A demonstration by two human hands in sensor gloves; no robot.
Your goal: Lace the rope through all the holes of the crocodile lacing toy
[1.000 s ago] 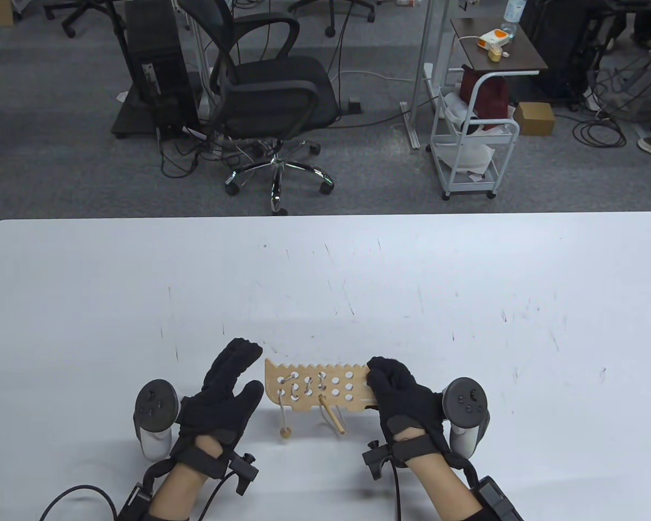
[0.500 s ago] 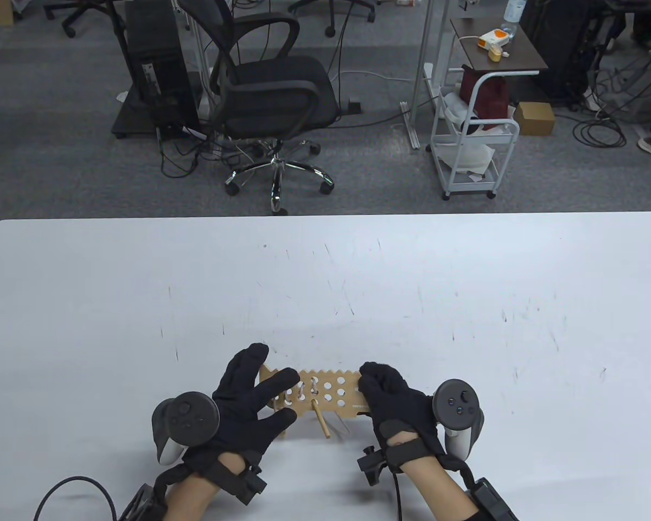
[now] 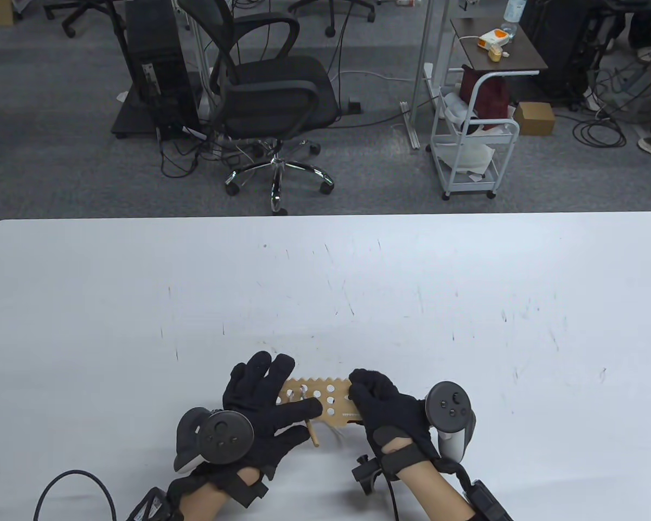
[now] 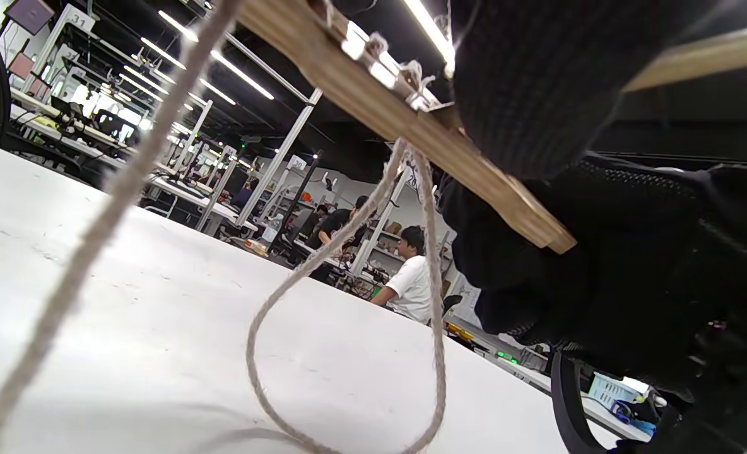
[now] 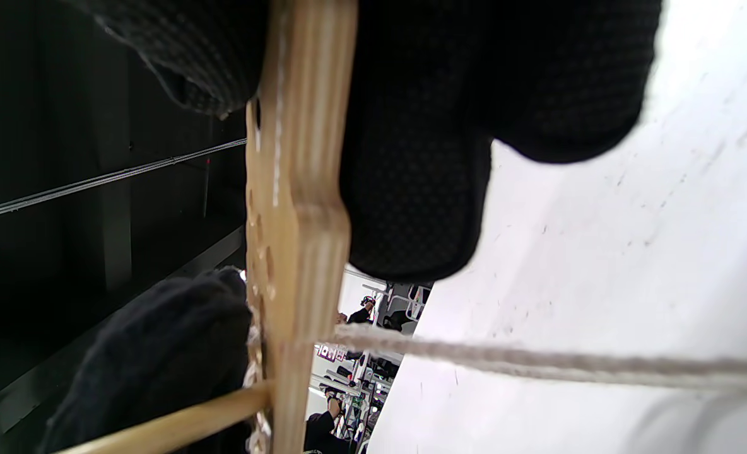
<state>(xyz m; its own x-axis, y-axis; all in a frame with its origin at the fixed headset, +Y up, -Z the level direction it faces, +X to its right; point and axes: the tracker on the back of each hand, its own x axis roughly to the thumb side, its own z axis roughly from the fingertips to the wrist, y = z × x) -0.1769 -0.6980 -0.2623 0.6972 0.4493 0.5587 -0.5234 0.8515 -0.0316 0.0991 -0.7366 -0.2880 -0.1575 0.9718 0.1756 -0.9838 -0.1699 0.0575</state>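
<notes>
The wooden crocodile board (image 3: 331,400) is held just above the white table near its front edge. My right hand (image 3: 361,393) grips its right end; its fingers (image 5: 411,157) clamp the board's edge (image 5: 298,221). My left hand (image 3: 295,418) lies spread over the board's left part, with the forefinger across the wooden needle (image 3: 312,434) that sticks out below the board. I cannot tell whether it grips the needle. The rope (image 4: 348,252) runs through several left holes and hangs in a loop under the board (image 4: 411,126). A strand (image 5: 537,362) stretches away sideways.
The white table (image 3: 325,282) stretches far and wide beyond the hands. A black cable (image 3: 70,483) loops at the front left. An office chair (image 3: 271,97) and a white cart (image 3: 474,146) stand on the floor beyond the far edge.
My left hand has moved right, from beside the board onto its left part and the needle. The board and my right hand have shifted a little left and nearer. The rope's knotted end is now hidden.
</notes>
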